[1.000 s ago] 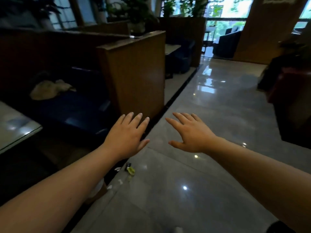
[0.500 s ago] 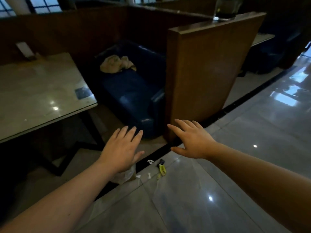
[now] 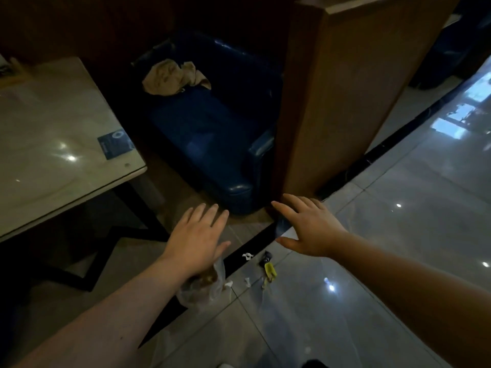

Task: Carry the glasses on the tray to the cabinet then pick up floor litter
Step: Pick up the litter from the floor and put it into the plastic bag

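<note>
Litter lies on the shiny grey floor below my hands. A crumpled clear plastic bag (image 3: 206, 288) with brown stuff inside sits partly under my left hand (image 3: 198, 240). A yellow wrapper (image 3: 270, 270) with a dark piece at its top lies to the right of the bag, and small white paper scraps (image 3: 247, 256) are scattered between them. My right hand (image 3: 310, 227) hovers above and to the right of the wrapper. Both hands are palm down with fingers spread and hold nothing. No tray, glasses or cabinet are in view.
A blue booth seat (image 3: 212, 144) with a beige cloth (image 3: 172, 78) stands ahead. A wooden partition (image 3: 345, 102) rises at its right. A pale table (image 3: 53, 134) on a black frame is at the left. A black floor strip (image 3: 255, 243) runs diagonally past the litter.
The view has tilted down and swung left toward the booth and the floor litter. Both hands stay spread and empty, and the litter looks closer.
</note>
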